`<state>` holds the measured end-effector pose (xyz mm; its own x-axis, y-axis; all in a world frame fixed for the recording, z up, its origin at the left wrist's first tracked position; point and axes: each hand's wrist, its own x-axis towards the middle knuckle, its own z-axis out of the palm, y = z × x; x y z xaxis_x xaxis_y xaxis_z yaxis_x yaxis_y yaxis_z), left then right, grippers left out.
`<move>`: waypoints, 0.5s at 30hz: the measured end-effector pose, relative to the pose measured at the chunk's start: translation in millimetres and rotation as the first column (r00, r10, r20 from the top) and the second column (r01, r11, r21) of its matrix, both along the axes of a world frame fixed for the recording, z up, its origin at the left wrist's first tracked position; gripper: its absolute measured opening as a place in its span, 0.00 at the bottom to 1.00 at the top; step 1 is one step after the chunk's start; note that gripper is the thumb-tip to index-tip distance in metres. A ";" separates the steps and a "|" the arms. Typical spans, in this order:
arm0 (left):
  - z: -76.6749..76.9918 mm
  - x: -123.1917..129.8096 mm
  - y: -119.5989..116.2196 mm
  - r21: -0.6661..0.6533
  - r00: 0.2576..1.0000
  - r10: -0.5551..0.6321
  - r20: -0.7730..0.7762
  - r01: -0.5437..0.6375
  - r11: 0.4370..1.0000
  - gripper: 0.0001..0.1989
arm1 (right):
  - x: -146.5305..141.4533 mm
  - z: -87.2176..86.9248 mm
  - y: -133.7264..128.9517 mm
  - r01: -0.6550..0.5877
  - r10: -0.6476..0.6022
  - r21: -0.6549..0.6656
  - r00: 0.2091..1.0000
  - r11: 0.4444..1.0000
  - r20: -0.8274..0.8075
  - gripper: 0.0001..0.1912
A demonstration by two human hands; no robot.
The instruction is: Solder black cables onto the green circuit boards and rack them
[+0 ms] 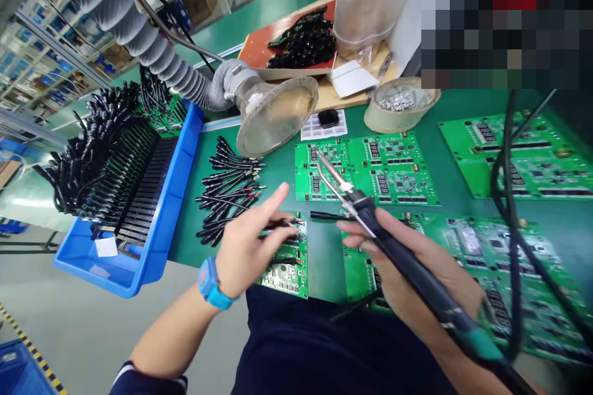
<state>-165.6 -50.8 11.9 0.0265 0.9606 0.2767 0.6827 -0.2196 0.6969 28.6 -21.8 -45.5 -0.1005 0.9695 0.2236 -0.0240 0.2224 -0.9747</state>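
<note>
My right hand (pixel 417 259) grips a soldering iron (pixel 398 247) with a thin metal tube along its tip. That tip is over a green circuit board (pixel 398 160) with digit displays; contact cannot be told. My left hand (pixel 248 247), wearing a blue wristband (pixel 214 284), is over a smaller board (pixel 287 274) at the table's front edge. Its index finger points up, apart from the thumb, and black leads on that board pass near the fingers. By my right fingers a black cable (pixel 324 216) juts out over another board (pixel 356 271).
Several black cables (pixel 227 191) lie left of the boards. A blue bin (pixel 162 222) holds boards with cables. A fume extractor hood (pixel 278 114) hangs over the table. Behind are a round tub (pixel 403 105) and a red tray (pixel 259 49). A looping black cord (pixel 509 222) hangs at right.
</note>
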 end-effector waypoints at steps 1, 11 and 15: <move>-1.7 9.9 -0.5 -0.016 0.995 0.013 0.099 -0.011 1.000 0.26 | -7.1 2.6 2.2 0.002 -0.002 -0.004 1.000 1.000 -0.023 0.19; -14.7 43.2 3.9 -0.152 0.911 0.165 0.378 -0.114 0.982 0.14 | -31.2 27.0 9.0 0.069 -0.076 -0.149 0.996 0.986 -0.037 0.19; -15.2 38.9 6.2 -0.183 0.953 0.127 0.275 -0.078 0.980 0.10 | -25.1 16.1 9.5 0.028 -0.040 -0.211 0.998 0.977 -0.054 0.20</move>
